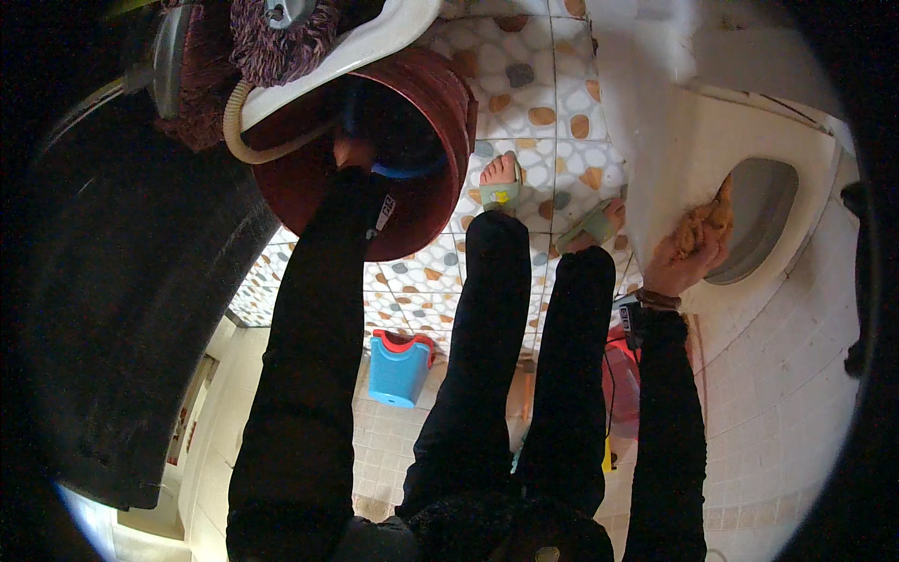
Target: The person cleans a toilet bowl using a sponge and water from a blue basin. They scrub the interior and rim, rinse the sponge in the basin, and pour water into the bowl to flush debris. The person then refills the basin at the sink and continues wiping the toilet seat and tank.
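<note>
My left hand (355, 153) reaches over a large dark red plastic bucket (460, 168). It is blurred and lies beside a dark thing with a curved blue edge (407, 171) inside the bucket; its grip is unclear. At the right, my right hand (678, 267) is closed around a crumpled orange-brown cloth (706, 221). Hand and cloth are at the near side of the rounded opening in a white bathroom fixture (818, 161), which looks like a toilet.
Mop heads with purple-brown strands (281, 49) and a ribbed beige hose (239, 130) are at the upper left. A large dark panel stands at the left. A blue and red plastic stool (399, 372) is on the pebble-patterned floor (520, 84) by the wall; my sandalled feet are between bucket and fixture.
</note>
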